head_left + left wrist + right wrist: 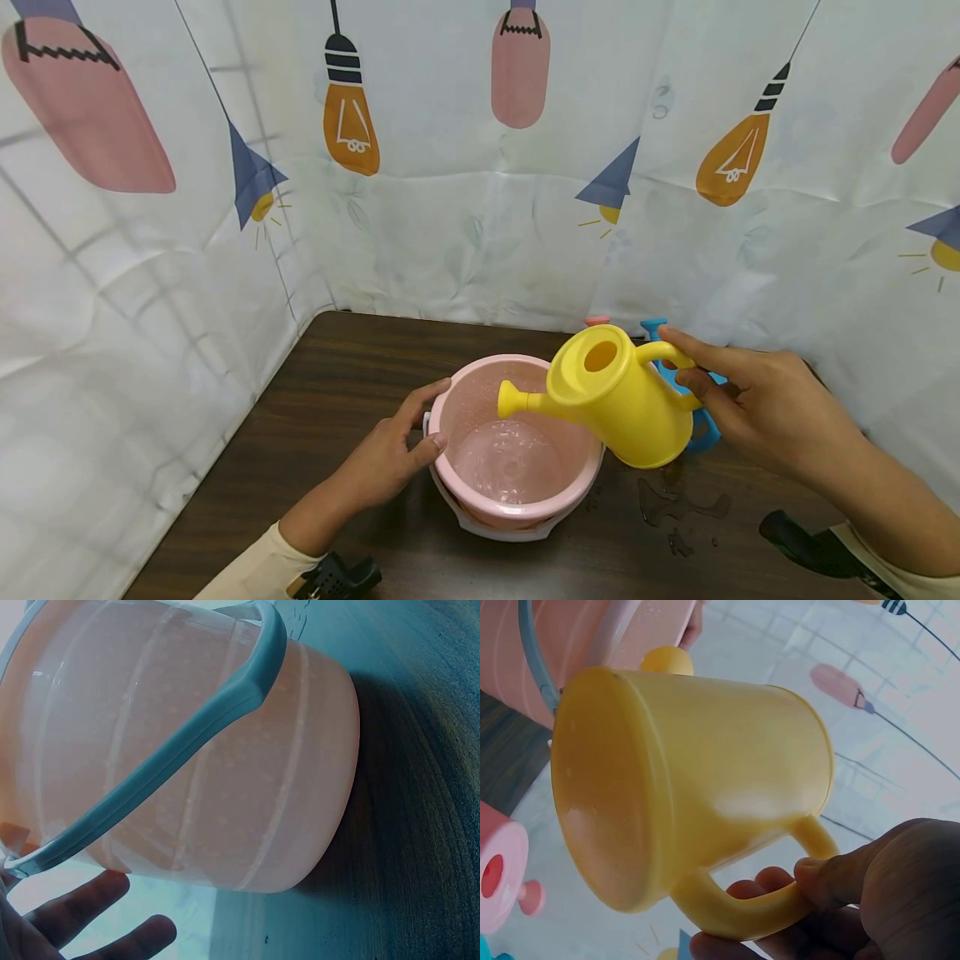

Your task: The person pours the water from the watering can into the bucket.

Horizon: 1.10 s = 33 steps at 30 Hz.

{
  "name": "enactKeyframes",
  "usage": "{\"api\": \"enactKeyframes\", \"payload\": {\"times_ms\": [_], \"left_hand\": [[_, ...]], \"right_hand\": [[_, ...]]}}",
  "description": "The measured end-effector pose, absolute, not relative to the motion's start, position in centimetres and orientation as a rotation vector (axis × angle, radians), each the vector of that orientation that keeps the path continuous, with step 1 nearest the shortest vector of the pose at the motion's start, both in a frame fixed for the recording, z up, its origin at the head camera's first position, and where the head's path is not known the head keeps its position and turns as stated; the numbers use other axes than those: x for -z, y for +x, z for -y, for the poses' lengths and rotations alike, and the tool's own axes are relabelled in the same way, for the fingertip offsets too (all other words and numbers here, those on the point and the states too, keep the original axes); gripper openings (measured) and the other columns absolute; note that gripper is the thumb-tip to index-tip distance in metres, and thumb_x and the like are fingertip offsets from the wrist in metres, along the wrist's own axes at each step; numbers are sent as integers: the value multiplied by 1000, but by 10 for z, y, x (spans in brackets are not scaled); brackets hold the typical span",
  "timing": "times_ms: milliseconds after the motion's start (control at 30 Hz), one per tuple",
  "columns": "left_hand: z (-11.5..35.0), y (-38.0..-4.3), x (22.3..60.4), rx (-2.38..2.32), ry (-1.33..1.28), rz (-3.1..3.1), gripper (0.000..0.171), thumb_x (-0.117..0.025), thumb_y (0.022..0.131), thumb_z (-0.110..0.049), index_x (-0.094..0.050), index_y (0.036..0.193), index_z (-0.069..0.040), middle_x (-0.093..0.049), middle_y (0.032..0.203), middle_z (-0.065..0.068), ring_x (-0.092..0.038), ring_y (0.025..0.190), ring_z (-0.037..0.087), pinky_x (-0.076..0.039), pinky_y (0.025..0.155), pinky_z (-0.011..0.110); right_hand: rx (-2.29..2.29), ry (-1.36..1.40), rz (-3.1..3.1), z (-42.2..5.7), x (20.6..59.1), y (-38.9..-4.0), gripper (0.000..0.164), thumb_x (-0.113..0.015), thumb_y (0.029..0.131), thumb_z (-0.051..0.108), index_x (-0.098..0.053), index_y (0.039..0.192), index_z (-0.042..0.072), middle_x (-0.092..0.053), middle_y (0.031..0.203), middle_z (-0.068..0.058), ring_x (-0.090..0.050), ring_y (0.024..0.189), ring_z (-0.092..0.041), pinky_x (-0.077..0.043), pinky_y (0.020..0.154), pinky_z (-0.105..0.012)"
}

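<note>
A pink bucket (517, 510) with a pale handle (157, 769) stands upright on the table, with clear, rippled liquid at its bottom. My left hand (386, 458) holds its left rim, thumb over the edge; in the left wrist view some fingers (82, 900) extend beside the wall. My right hand (780, 408) grips the handle of a yellow watering can (637, 417), its fingers curled round it in the right wrist view. The can is raised and tilted left, its spout (513, 400) above the bucket's opening. No stream is discernible at the spout.
Behind the yellow can stands a blue watering can (705, 432), mostly hidden. A pink watering can (502, 866) shows in the right wrist view. Spilled water (678, 504) lies on the dark wooden table (360, 358), right of the bucket. A printed curtain (450, 233) borders the table's back and left.
</note>
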State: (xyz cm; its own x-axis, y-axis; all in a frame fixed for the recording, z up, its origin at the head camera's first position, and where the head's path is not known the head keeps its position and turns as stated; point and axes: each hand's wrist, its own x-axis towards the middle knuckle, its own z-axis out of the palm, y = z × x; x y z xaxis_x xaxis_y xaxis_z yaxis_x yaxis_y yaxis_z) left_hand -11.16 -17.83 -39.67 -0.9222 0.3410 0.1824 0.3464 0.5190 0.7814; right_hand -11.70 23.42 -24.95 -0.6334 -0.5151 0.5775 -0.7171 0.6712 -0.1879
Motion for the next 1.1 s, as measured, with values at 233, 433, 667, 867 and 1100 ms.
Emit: {"api": "enactKeyframes", "payload": {"times_ms": [233,433,667,867,1100], "left_hand": [[179,-112,398,1413,-620,2733,64,-56,100,-40,-30,158,-35,-67,121,2,-64,109,22,-49,88,55],[179,-112,398,1402,-629,2732,64,-55,100,-40,-30,158,-35,-68,121,2,-64,108,21,-50,87,54],[179,-113,398,1419,-624,2734,63,-55,100,-40,-30,158,-35,-67,121,4,-64,110,23,-50,87,54],[179,-112,398,1417,-617,2738,63,-55,100,-41,-30,158,-35,-67,123,5,-64,111,25,-50,87,54],[179,-112,397,1422,-610,2744,63,-55,100,-41,-29,158,-36,-67,124,6,-64,112,25,-50,87,54]], "right_hand": [[-560,947,2399,-234,250,-117,72,-78,80,-11,-63,143,20,-77,97,-9,-60,59,-1,-29,44,-14],[-566,950,2394,-233,250,-117,71,-78,80,-11,-63,143,18,-77,97,-9,-62,60,-2,-29,43,-14],[-571,947,2400,-232,250,-116,70,-77,81,-10,-63,143,19,-77,98,-9,-66,63,-5,-29,43,-14],[-569,953,2403,-232,249,-116,70,-77,82,-10,-63,143,20,-77,101,-9,-70,66,-9,-31,43,-15],[-571,953,2409,-232,248,-117,71,-77,81,-11,-62,144,20,-77,102,-9,-71,69,-11,-36,46,-15]]}}
